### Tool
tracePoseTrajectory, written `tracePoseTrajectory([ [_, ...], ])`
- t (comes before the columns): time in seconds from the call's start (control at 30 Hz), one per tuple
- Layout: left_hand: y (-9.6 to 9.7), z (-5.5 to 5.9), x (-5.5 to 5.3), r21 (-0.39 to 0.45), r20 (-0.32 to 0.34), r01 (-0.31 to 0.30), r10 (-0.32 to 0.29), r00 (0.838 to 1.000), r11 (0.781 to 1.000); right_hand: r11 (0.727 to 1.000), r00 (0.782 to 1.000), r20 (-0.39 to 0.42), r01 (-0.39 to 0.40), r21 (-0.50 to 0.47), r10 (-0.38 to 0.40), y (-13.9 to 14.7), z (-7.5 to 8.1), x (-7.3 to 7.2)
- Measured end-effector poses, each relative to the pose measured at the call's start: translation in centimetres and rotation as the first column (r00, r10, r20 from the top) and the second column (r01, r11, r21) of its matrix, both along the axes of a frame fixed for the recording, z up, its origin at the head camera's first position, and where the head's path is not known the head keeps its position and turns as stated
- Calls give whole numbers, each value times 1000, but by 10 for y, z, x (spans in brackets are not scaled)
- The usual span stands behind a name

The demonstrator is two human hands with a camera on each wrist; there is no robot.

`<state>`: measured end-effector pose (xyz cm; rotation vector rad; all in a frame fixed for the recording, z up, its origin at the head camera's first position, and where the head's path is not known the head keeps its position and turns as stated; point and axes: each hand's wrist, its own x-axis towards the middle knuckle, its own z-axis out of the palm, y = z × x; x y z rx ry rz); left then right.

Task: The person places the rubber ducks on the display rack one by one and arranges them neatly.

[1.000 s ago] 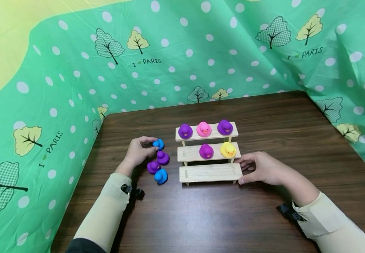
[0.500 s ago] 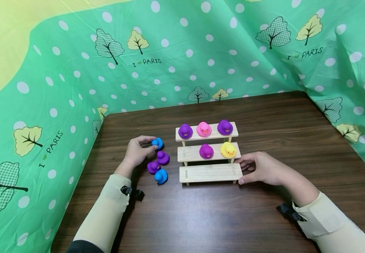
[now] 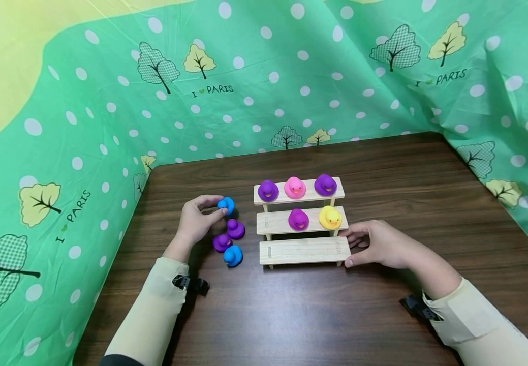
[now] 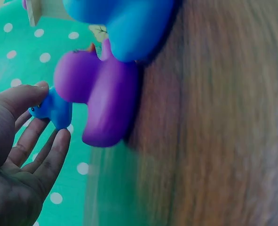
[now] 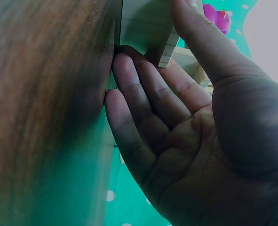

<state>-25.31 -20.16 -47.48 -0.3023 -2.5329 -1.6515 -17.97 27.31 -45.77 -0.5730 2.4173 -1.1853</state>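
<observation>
My left hand pinches a small blue rubber duck between thumb and fingers. In the left wrist view this duck shows at the fingertips, beyond a purple duck. Close by on the table are two purple ducks and another blue duck. A three-step wooden display stand stands right of them. My right hand holds its right end, thumb at the lowest step's front corner and fingers reaching behind that step, as the right wrist view shows at the wooden edge.
On the top step sit a purple, a pink and another purple duck. A magenta duck and a yellow duck occupy the middle step. A green dotted cloth hangs around the dark wooden table.
My left hand has shifted slightly up and left with the blue duck in its fingers. My right hand and the stand keep their places.
</observation>
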Motion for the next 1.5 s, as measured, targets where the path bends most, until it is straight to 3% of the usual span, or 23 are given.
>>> tracePoseTrajectory([
  [0.43,15,16,19,15,-53,10,-9,999,1000,1000,1000,1,1,1,-1,0,-1,0],
  [0.8,33,29,39,24,-115,52,-49,992,998,1000,1000,-9,4,-2,-4,0,-1,1],
  [1.07,45,36,48,15,-178,84,-80,981,996,1000,1000,-12,6,5,-6,0,-1,1],
  [1.5,66,46,60,-19,-199,142,-143,969,990,1000,1000,-16,6,6,-6,1,-2,0],
])
